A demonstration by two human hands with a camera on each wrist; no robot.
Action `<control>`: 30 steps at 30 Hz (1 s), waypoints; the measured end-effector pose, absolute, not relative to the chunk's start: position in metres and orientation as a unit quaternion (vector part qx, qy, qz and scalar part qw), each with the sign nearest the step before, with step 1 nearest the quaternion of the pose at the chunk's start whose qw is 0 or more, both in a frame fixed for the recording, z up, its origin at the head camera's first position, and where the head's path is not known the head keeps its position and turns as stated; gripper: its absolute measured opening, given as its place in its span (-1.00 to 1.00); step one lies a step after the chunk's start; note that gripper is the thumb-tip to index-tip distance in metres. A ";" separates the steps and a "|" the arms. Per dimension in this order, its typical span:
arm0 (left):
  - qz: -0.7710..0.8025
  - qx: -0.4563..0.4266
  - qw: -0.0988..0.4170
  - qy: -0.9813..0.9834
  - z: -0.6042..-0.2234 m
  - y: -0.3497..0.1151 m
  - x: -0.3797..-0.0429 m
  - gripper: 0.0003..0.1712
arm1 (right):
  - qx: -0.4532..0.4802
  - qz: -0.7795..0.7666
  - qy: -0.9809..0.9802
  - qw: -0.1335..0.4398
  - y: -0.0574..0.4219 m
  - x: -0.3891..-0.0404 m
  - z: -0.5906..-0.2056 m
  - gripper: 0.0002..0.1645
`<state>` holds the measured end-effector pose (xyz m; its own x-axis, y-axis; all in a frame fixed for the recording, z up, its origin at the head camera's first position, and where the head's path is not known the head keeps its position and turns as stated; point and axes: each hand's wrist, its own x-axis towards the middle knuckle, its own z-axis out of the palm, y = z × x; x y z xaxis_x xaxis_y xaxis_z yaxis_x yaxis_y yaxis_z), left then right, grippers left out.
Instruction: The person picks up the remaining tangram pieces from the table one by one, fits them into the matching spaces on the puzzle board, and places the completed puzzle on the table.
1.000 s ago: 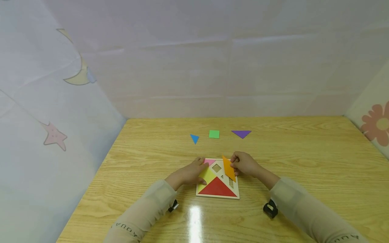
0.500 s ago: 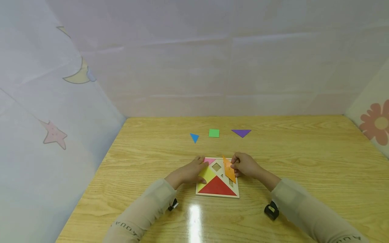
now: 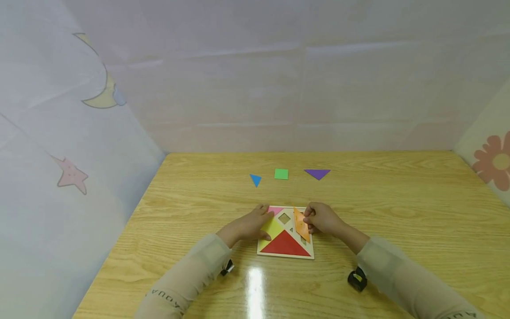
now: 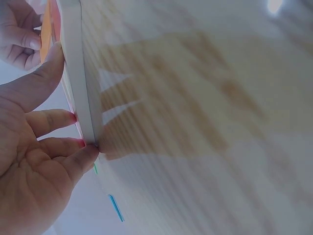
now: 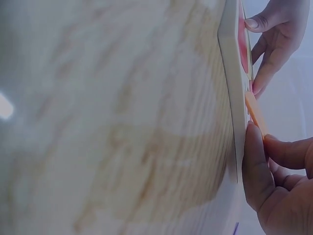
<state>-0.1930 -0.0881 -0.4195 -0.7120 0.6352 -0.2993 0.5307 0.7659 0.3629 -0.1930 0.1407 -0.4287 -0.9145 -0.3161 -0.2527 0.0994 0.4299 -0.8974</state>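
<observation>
A pale square tangram board (image 3: pixel 292 257) lies on the table, seen edge-on in both wrist views. Red (image 3: pixel 285 244), yellow (image 3: pixel 274 228) and pink (image 3: pixel 276 210) pieces fill part of it. My left hand (image 3: pixel 250 225) rests spread on its left side, the thumb and fingertips pressing the top and edge. My right hand (image 3: pixel 323 218) pinches an orange parallelogram (image 3: pixel 301 225) between thumb and fingers at the board's right side. The orange piece is tilted, its lower edge close over the board in the right wrist view, partly covering the cutouts under it.
Behind the board lie a blue triangle (image 3: pixel 256 180), a green square (image 3: pixel 281 174) and a purple triangle (image 3: pixel 318 173). A wood-grain table (image 3: pixel 398 204) spreads around, with patterned cloth walls (image 3: pixel 239 88) behind and at the sides. Black wrist devices (image 3: pixel 357 279) hang beneath the sleeves.
The orange parallelogram has tipped flatter and shifted slightly toward the board's right side, with my right hand moving along. My left hand has stayed on the board.
</observation>
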 end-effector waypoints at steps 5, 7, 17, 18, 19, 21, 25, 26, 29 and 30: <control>0.127 0.317 0.209 0.916 -0.419 -0.088 -0.193 -0.18 | -0.059 -0.526 0.826 0.195 0.140 -0.191 -0.429 -0.96; 0.127 0.315 0.210 0.917 -0.419 -0.087 -0.193 -0.18 | -0.056 -0.525 0.826 0.195 0.139 -0.190 -0.429 -0.96; 0.128 0.314 0.215 0.916 -0.419 -0.087 -0.193 -0.18 | -0.052 -0.528 0.824 0.198 0.139 -0.184 -0.430 -0.96; 0.128 0.314 0.215 0.916 -0.419 -0.087 -0.193 -0.18 | -0.050 -0.528 0.824 0.197 0.139 -0.183 -0.430 -0.96; 0.128 0.315 0.215 0.916 -0.419 -0.087 -0.193 -0.18 | -0.047 -0.528 0.825 0.197 0.139 -0.183 -0.431 -0.96; 0.127 0.315 0.215 0.916 -0.419 -0.087 -0.193 -0.18 | -0.042 -0.527 0.825 0.199 0.139 -0.183 -0.431 -0.95; 0.124 0.315 0.215 0.916 -0.420 -0.087 -0.193 -0.18 | -0.038 -0.525 0.827 0.200 0.138 -0.182 -0.431 -0.95; 0.123 0.316 0.215 0.916 -0.420 -0.087 -0.193 -0.18 | -0.043 -0.520 0.830 0.199 0.138 -0.182 -0.431 -0.95; 0.120 0.317 0.214 0.916 -0.421 -0.087 -0.193 -0.18 | -0.051 -0.510 0.835 0.198 0.138 -0.181 -0.431 -0.95; 0.120 0.318 0.213 0.916 -0.421 -0.087 -0.194 -0.18 | -0.052 -0.504 0.839 0.197 0.138 -0.181 -0.431 -0.95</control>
